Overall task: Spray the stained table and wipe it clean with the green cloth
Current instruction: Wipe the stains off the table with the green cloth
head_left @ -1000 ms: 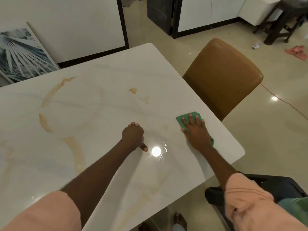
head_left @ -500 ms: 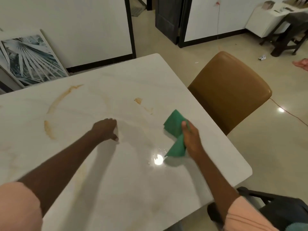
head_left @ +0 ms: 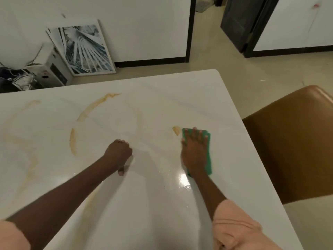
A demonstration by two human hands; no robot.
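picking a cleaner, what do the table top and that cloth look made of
Table top: looks like polished marble or a marble-look slab, white with faint veins and a glossy lamp reflection; which one is unclear. Green cloth: soft thin fabric, perhaps microfibre, lying flat under the right hand.

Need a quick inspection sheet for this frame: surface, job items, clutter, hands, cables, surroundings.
Surface: white marble table, brown streak stains across the left and middle, small brown spot beside the cloth, wet sheen near the front.
Job's things: green cloth flat on the table; spray bottle not seen.
Clutter: nothing seen on the table.
Hands: right hand spread flat on the cloth; left hand fisted, resting on the table.
Cables: nothing seen.
Surroundings: tan chair on the right, framed leaf print leaning on the wall, boxes beside it.
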